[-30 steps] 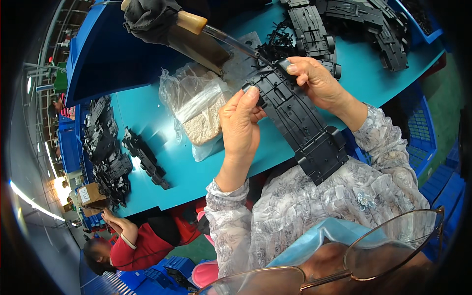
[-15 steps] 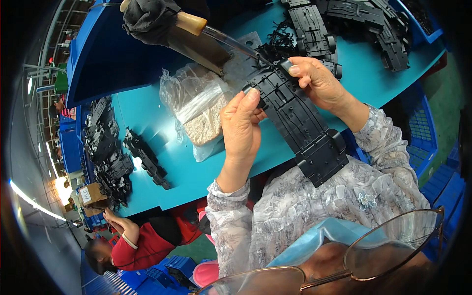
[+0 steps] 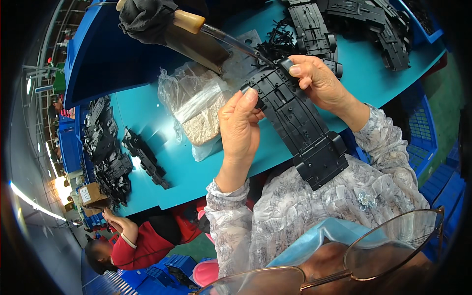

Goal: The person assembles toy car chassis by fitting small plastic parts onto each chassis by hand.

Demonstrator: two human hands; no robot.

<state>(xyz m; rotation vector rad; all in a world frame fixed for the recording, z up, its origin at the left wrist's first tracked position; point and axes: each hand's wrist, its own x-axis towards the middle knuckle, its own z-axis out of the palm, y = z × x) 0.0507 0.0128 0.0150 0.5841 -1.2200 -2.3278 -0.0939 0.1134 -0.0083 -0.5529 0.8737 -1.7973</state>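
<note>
Between both hands I hold a long black plastic chassis part (image 3: 294, 112), tilted, its near end low in front of my body. My left hand (image 3: 241, 123) pinches its far left corner between thumb and fingers. At the far right corner, my right hand (image 3: 317, 82) grips it the same way. A rod-like tool (image 3: 236, 43) with a wooden handle (image 3: 188, 21) slants down from the upper left, and its tip meets or nearly meets the part's far edge. Dark cloth (image 3: 147, 22) is wrapped around the tool's upper end.
A plastic bag with a pale block (image 3: 202, 123) lies on the turquoise table (image 3: 191, 177). Small black pieces (image 3: 281, 42) are heaped beyond my hands. More chassis parts lie at the back right (image 3: 356, 17) and left (image 3: 105, 152). A blue bin (image 3: 81, 73) stands left; a co-worker in red (image 3: 145, 246) sits beyond.
Both hands keep their grip on the chassis part. Its near end has dipped very slightly toward me, and the view has shifted a little.
</note>
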